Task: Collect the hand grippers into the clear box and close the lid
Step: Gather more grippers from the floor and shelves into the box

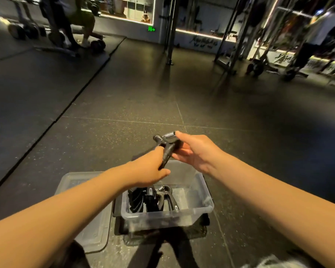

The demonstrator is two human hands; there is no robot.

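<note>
Left hand (149,170) and right hand (194,151) both gripped one hand gripper (167,147), raised near the far rim of the open clear box (206,192). The lid (75,182) lay alongside. Risk: released there, it could strike the rim and fall outside.

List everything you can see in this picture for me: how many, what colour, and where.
Held hand gripper: one, black with a metal spring, above the box's far edge.
Boxed hand grippers: at least one, grey-black, among dark items inside the box; full count unclear.
Clear box: one, transparent, open, in front below the hands.
Lid: one, transparent, flat on the floor left of the box.
Floor: dark speckled mats.
Gym racks: several, dark metal, far centre and right.
Left hand: grips one handle.
Right hand: holds the spring end.
</note>
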